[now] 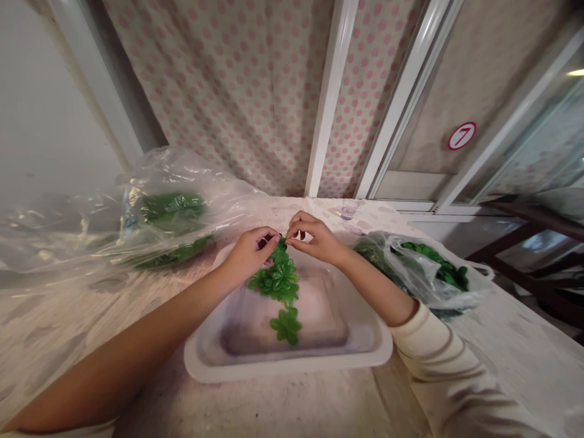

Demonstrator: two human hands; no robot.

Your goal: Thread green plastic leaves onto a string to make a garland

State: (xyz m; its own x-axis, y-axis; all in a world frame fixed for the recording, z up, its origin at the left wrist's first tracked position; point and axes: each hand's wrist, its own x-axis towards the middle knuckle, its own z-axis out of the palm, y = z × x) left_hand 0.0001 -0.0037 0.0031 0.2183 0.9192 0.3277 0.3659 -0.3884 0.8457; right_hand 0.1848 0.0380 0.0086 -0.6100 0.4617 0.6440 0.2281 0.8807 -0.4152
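A string of green plastic leaves (278, 281) hangs from my fingers down into a white tray (292, 359) on the table. My left hand (249, 252) pinches the top of the leaf string from the left. My right hand (314, 238) pinches the same top end from the right, fingertips almost touching the left hand's. The lowest leaf cluster (286, 325) rests on the tray floor.
A large clear plastic bag (150, 213) with green leaves inside lies at the left. A smaller clear bag (424, 267) of green leaves lies right of the tray. Behind the table hang a dotted curtain (246, 91) and a window frame (328, 97). A dark wooden bench (538, 243) stands at the far right.
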